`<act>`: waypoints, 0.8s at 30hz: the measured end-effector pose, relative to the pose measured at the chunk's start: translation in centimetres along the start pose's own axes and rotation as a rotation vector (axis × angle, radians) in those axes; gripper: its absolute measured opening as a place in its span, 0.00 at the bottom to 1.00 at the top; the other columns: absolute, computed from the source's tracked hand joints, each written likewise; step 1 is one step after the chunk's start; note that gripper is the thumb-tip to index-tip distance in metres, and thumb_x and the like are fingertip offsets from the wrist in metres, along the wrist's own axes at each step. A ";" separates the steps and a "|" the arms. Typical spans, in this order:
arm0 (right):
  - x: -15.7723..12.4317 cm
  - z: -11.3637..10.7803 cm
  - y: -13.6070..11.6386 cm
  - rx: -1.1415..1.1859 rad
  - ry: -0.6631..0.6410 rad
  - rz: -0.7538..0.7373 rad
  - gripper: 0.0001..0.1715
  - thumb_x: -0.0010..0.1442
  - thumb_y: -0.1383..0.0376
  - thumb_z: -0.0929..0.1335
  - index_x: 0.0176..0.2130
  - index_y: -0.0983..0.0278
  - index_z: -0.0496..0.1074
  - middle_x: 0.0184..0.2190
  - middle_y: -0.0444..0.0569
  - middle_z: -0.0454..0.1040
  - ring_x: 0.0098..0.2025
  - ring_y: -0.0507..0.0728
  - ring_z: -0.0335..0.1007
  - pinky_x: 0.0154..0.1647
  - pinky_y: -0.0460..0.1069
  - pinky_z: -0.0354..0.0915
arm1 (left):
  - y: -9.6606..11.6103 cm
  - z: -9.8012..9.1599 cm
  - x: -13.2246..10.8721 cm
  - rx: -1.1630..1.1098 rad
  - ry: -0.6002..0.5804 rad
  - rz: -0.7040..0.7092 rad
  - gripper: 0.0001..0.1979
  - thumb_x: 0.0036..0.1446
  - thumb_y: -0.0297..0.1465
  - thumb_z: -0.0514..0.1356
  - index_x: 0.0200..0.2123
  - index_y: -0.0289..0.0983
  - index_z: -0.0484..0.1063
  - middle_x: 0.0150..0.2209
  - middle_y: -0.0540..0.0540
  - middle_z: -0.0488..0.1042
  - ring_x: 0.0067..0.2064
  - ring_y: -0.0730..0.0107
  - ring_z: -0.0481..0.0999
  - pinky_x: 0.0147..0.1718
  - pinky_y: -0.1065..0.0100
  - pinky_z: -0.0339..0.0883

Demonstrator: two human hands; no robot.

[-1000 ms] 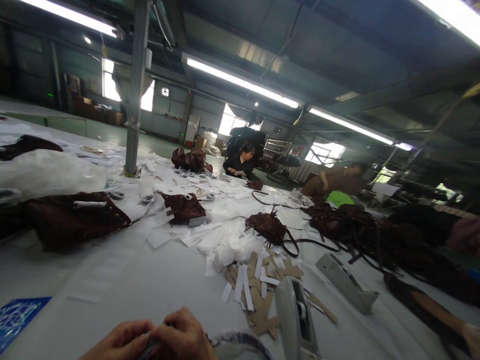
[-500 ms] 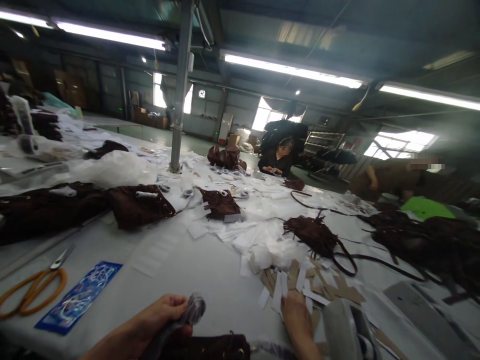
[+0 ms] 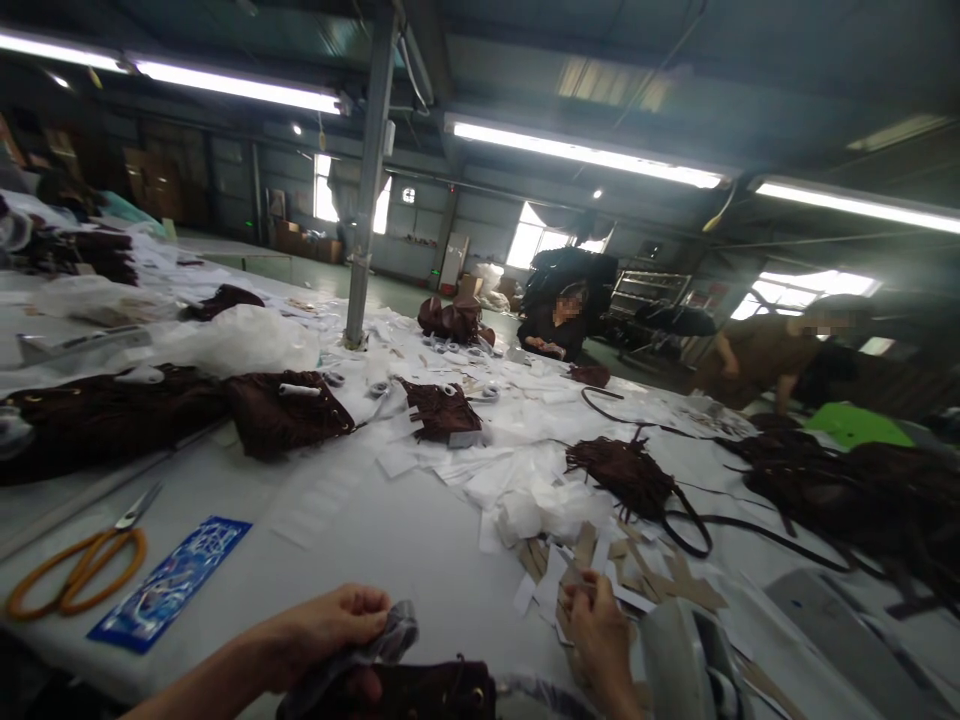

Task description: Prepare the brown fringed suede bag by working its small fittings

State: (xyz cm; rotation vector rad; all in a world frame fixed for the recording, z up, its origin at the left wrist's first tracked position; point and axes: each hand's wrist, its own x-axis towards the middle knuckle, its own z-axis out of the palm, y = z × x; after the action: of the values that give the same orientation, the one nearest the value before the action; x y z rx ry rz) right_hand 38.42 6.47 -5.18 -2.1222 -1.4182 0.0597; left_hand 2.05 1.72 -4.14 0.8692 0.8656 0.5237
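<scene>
My left hand [image 3: 341, 630] is closed around a dark strap-like piece wrapped in clear plastic [image 3: 397, 630]. Just below it lies a dark brown bag [image 3: 442, 690] with metal eyelets, cut off by the bottom edge. My right hand [image 3: 600, 635] is over a heap of white and tan paper strips [image 3: 679, 585], its fingers bent together. A small greyish piece shows at those fingertips, too blurred to name. Right beside that hand stands a grey tape dispenser [image 3: 675, 655].
Orange-handled scissors [image 3: 82, 575] and a blue printed packet [image 3: 176, 585] lie at left. Brown fringed bags [image 3: 626, 475] are spread over the white table [image 3: 427, 540], with crumpled white plastic [image 3: 251, 335]. A metal post [image 3: 364, 230] rises behind. Two people [image 3: 559, 330] work across the table.
My right hand has lifted slightly off the paper strips and turned, its fingertips now showing with a small greyish piece. My left hand keeps its hold on the plastic-wrapped piece, which has tilted slightly.
</scene>
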 end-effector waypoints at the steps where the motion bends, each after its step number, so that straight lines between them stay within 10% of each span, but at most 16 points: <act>1: -0.9 -0.4 -1.0 0.061 -0.042 -0.043 0.18 0.59 0.66 0.58 0.45 0.67 0.69 0.30 0.49 0.77 0.33 0.56 0.74 0.33 0.47 0.66 | 0.1 0.1 0.0 0.014 -0.021 -0.009 0.22 0.47 0.48 0.65 0.35 0.37 0.69 0.25 0.51 0.71 0.20 0.74 0.72 0.15 0.78 0.55; 10: -11.5 -2.6 -13.2 0.505 -0.646 -0.870 0.21 0.47 0.62 0.76 0.43 0.57 0.75 0.41 0.46 0.74 0.38 0.54 0.73 0.37 0.44 0.67 | 1.6 2.0 -0.9 0.253 -0.100 0.042 0.16 0.46 0.42 0.67 0.27 0.34 0.74 0.21 0.53 0.68 0.20 0.77 0.59 0.19 0.74 0.49; 24: -14.3 0.4 -12.1 0.627 -0.224 -1.005 0.17 0.56 0.72 0.65 0.45 0.62 0.71 0.30 0.48 0.73 0.31 0.54 0.72 0.30 0.45 0.68 | -0.7 1.0 -2.1 -0.082 -0.193 0.141 0.18 0.49 0.41 0.67 0.38 0.34 0.74 0.32 0.48 0.75 0.30 0.72 0.72 0.30 0.73 0.63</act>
State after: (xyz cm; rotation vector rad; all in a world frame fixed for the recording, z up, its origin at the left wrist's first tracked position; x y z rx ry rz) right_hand 21.99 -2.38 -3.52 -0.7895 -2.0923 0.3038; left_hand 1.71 -0.56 -3.44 0.8942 0.6060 0.5835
